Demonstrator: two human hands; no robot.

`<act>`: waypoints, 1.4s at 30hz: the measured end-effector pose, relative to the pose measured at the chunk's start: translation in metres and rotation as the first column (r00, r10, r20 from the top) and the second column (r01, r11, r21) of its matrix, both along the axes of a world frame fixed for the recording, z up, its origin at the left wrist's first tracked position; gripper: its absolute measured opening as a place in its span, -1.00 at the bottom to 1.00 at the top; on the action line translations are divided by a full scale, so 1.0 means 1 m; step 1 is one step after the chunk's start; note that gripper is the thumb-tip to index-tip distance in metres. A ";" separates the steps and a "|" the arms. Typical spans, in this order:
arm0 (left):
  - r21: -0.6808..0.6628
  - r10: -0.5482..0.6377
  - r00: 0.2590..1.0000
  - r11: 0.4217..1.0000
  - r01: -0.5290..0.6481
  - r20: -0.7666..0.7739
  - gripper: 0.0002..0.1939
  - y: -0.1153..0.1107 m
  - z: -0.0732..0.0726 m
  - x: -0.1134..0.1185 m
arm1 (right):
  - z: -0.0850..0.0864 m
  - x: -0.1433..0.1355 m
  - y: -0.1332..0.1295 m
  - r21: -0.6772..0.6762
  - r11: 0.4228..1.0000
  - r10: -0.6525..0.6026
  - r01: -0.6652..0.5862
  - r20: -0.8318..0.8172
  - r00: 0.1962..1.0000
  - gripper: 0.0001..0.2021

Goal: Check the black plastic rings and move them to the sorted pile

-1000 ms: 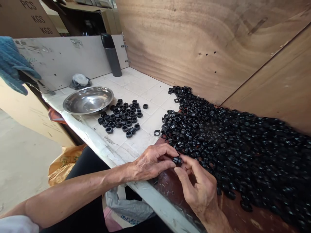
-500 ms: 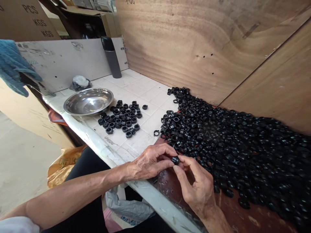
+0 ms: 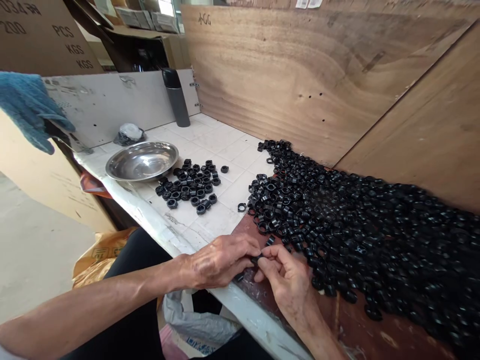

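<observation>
Between my two hands is a small black plastic ring [image 3: 256, 259], mostly covered by fingers. My left hand [image 3: 221, 260] pinches it from the left, and my right hand [image 3: 287, 277] grips it from the right with thumb and fingertips. Just beyond the fingertips begins a large heap of black rings [image 3: 352, 225], spread over a reddish-brown board [image 3: 375, 327]. A smaller group of black ring parts [image 3: 191, 182] lies on the white tiled surface to the left. One black piece [image 3: 239, 276] sits under my left hand near the table edge.
A steel bowl [image 3: 142, 161] stands beside the smaller group. Behind it are a plastic-wrapped bundle [image 3: 129, 133] and a grey bottle [image 3: 178, 102]. A plywood panel [image 3: 262, 75] walls the back. A blue cloth [image 3: 33, 105] hangs at left. The white table edge [image 3: 247, 315] runs below my wrists.
Both hands have come slightly left and nearer the table edge, with the ring now more hidden between the fingers. The camera view has tilted up a little.
</observation>
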State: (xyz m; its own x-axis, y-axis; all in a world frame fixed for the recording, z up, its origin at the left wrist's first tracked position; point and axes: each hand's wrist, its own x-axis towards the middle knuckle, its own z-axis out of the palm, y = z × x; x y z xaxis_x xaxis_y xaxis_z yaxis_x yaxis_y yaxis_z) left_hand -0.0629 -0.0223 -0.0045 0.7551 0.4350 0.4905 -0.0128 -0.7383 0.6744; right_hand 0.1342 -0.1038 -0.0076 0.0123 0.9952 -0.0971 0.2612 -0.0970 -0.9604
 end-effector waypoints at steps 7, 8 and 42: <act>-0.200 0.017 0.996 0.979 -0.034 -0.087 -0.79 -0.006 0.004 -0.009 | -0.001 -0.001 0.001 0.109 0.993 0.039 -0.039 0.006 0.999 -0.85; -0.333 0.044 0.995 0.940 -0.071 -0.086 -0.81 -0.008 0.006 -0.008 | 0.001 -0.001 0.001 0.209 0.977 0.036 -0.051 0.076 0.996 -0.88; 0.195 0.098 0.944 0.980 -0.037 -0.314 -0.77 0.022 -0.021 0.052 | -0.012 0.038 0.009 0.256 0.964 -0.155 -0.076 0.769 0.620 -0.88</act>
